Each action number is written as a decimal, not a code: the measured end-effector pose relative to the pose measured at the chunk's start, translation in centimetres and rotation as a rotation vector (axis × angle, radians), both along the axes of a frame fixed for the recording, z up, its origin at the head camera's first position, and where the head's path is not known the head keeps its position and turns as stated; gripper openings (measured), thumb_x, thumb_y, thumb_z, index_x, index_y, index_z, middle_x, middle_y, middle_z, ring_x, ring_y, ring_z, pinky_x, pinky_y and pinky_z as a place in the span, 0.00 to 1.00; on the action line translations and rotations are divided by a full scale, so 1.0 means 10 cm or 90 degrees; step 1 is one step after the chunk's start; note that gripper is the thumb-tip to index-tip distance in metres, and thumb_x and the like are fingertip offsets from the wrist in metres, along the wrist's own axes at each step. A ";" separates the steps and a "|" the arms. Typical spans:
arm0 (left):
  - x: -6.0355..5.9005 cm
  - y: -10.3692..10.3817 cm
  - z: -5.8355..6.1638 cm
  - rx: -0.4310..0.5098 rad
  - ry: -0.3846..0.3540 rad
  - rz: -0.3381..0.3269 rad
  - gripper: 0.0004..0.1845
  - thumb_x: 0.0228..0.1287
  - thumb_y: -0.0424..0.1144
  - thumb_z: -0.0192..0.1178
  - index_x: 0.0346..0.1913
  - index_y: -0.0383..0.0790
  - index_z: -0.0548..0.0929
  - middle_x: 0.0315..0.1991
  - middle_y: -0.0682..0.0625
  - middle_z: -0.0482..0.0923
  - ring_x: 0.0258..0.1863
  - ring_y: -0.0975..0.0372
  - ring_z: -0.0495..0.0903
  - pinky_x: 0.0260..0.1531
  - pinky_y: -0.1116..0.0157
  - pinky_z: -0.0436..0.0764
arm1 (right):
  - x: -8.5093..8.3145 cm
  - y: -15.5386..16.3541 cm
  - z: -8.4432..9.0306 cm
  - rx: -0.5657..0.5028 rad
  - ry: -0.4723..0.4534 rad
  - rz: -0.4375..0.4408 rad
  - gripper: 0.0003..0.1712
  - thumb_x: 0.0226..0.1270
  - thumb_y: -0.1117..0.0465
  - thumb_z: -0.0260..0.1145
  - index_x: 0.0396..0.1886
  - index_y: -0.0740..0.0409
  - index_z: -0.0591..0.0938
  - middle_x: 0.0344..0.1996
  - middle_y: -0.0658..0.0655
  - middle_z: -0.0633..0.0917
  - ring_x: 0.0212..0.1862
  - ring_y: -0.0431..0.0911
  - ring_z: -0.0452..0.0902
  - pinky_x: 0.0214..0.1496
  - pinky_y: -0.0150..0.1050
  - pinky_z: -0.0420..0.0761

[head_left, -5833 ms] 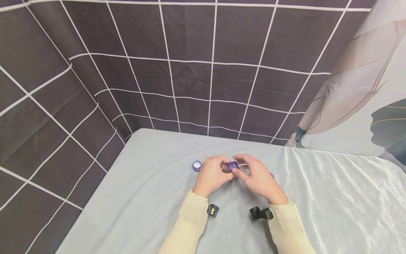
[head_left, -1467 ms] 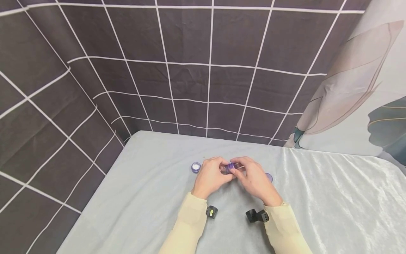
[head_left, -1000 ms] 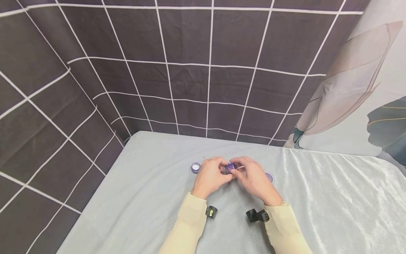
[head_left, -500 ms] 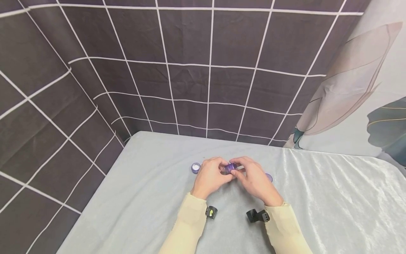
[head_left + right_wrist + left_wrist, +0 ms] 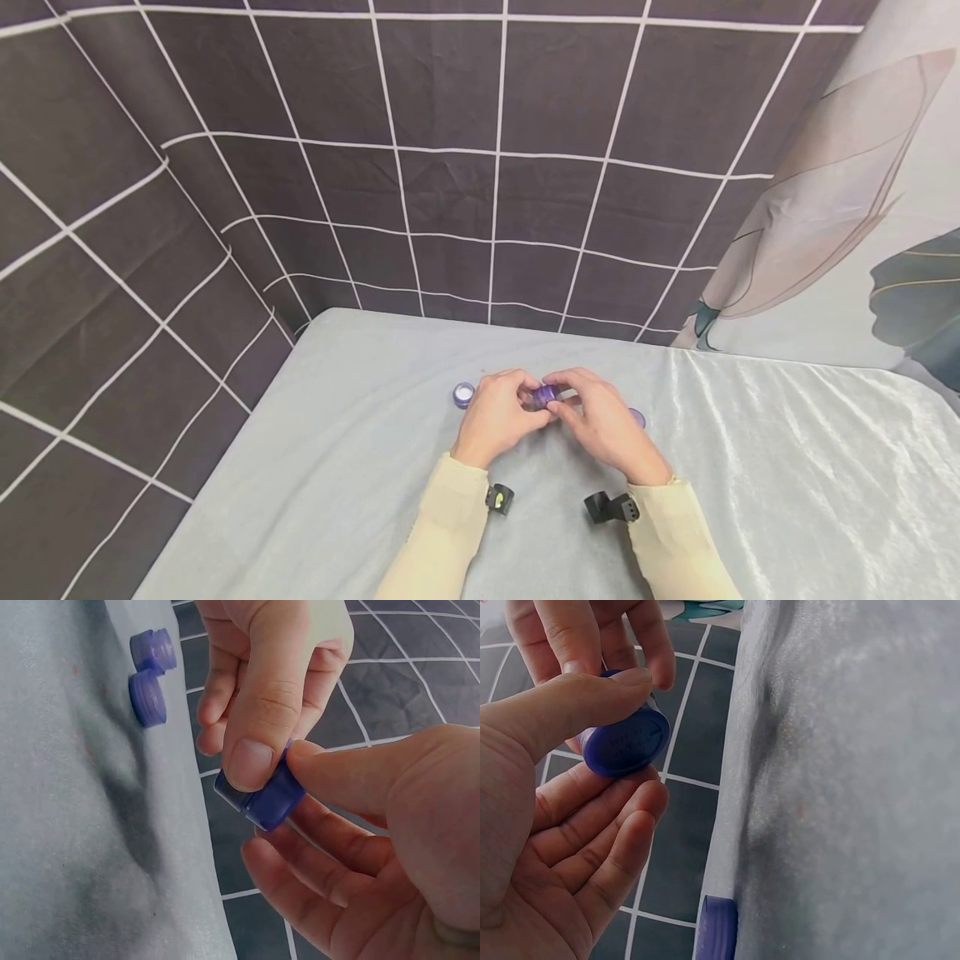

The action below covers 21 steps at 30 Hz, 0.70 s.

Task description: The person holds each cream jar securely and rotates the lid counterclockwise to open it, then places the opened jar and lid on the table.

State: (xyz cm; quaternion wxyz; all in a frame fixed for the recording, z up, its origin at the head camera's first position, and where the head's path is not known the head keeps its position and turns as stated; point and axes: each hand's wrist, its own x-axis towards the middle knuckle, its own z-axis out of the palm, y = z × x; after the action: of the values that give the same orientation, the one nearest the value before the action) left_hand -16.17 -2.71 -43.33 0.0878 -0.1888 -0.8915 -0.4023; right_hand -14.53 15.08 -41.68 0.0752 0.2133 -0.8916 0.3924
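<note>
Between both hands is a small purple jar (image 5: 545,396), held above the cloth. My left hand (image 5: 498,417) pinches one end of it, thumb over its side; its round purple end face shows in the left wrist view. My right hand (image 5: 607,421) grips the other end between thumb and fingers. A seam runs round the jar (image 5: 262,796) in the right wrist view. Left of the left hand, a small round purple container (image 5: 463,394) with a white inside stands on the cloth. A flat purple round piece (image 5: 637,417) lies partly hidden beside the right hand.
A pale grey velvety cloth (image 5: 360,433) covers the table. Dark grid-patterned fabric (image 5: 442,192) stands behind and at the left, with a leaf-patterned curtain (image 5: 825,233) at the right. Black wrist cameras (image 5: 500,498) sit at the sleeves.
Compared with the oldest frame, my right fingers sit closer round the jar and more of the flat purple piece shows. Over the last second both hands stay nearly still, holding the jar.
</note>
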 end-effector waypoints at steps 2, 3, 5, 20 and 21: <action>0.00 0.00 0.00 -0.001 -0.001 0.000 0.15 0.49 0.44 0.77 0.38 0.42 0.88 0.30 0.56 0.84 0.30 0.67 0.80 0.33 0.71 0.77 | 0.00 0.00 0.00 0.000 -0.005 0.001 0.17 0.64 0.69 0.70 0.53 0.64 0.82 0.48 0.60 0.85 0.45 0.52 0.85 0.47 0.46 0.84; 0.00 0.00 0.00 -0.001 -0.002 0.000 0.15 0.49 0.44 0.77 0.38 0.42 0.88 0.30 0.55 0.84 0.30 0.67 0.81 0.33 0.71 0.77 | 0.00 0.00 0.00 -0.001 -0.008 0.001 0.17 0.64 0.69 0.70 0.53 0.64 0.82 0.48 0.60 0.85 0.44 0.52 0.85 0.47 0.47 0.84; 0.00 0.00 0.00 0.001 -0.004 -0.002 0.15 0.49 0.45 0.77 0.38 0.42 0.88 0.31 0.55 0.84 0.30 0.67 0.81 0.33 0.71 0.78 | 0.00 0.00 0.00 -0.001 -0.011 0.001 0.17 0.64 0.69 0.70 0.53 0.64 0.82 0.48 0.60 0.85 0.45 0.52 0.85 0.47 0.46 0.84; 0.01 -0.01 0.01 -0.008 -0.003 0.000 0.16 0.49 0.46 0.77 0.39 0.42 0.88 0.30 0.55 0.83 0.30 0.66 0.79 0.33 0.70 0.76 | -0.01 0.00 0.00 0.004 -0.003 0.005 0.17 0.61 0.71 0.71 0.51 0.62 0.83 0.49 0.59 0.85 0.48 0.52 0.84 0.50 0.50 0.83; 0.01 -0.01 0.01 -0.008 -0.004 0.000 0.16 0.49 0.46 0.77 0.39 0.42 0.88 0.30 0.55 0.83 0.30 0.66 0.79 0.33 0.70 0.76 | -0.01 0.00 0.00 0.003 -0.004 0.006 0.17 0.61 0.71 0.71 0.51 0.62 0.83 0.49 0.59 0.85 0.48 0.52 0.84 0.49 0.49 0.83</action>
State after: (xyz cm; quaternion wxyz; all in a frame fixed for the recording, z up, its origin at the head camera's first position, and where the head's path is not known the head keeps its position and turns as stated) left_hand -16.10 -2.81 -43.24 0.0841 -0.1881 -0.8942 -0.3975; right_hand -14.59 15.09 -41.64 0.0702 0.2163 -0.8917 0.3914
